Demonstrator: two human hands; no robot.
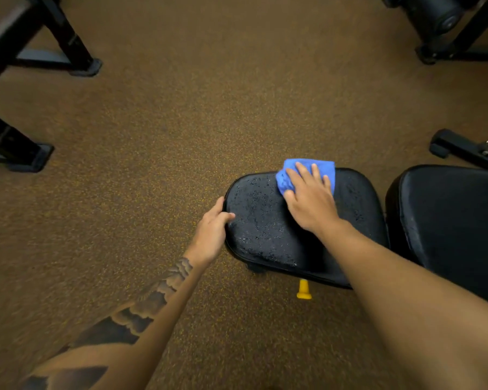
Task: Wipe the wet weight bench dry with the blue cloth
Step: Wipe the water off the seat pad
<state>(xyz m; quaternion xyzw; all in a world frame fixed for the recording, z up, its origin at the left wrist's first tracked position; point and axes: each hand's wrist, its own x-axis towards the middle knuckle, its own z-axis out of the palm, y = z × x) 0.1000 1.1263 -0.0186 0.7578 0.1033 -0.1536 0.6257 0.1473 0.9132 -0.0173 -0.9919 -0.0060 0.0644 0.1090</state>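
The black padded seat of the weight bench (265,220) lies right of centre, its top speckled with water droplets. A blue cloth (286,175) rests at the seat's far edge. My right hand (310,198) lies flat on the cloth with fingers spread, pressing it onto the pad. My left hand (212,229) grips the seat's left edge, thumb on top. The bench's second black pad (448,220) adjoins the seat on the right.
Brown speckled rubber floor (152,164) surrounds the bench. Black equipment frames stand at the left (26,153), top left (76,52), top right (448,32) and right (462,147). A yellow knob (304,289) sticks out below the seat.
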